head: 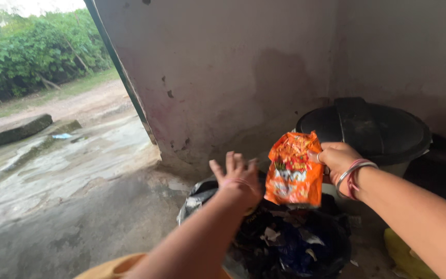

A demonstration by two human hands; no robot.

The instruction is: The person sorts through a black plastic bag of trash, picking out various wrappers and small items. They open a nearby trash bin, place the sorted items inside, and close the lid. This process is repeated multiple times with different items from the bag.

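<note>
My right hand (338,160) pinches the top edge of an orange snack packet (292,170), which hangs crumpled above an open black rubbish bag (290,243). My left hand (238,178) is raised just left of the packet, fingers spread, holding nothing. Bangles circle my right wrist. The bag below holds scraps of paper, wrappers and other dark waste.
A black lidded bin (367,132) stands against the stained wall (223,77) behind the packet. Wet concrete floor (63,181) stretches left toward an open doorway with greenery (32,46) outside. Something yellow (403,253) lies at the lower right.
</note>
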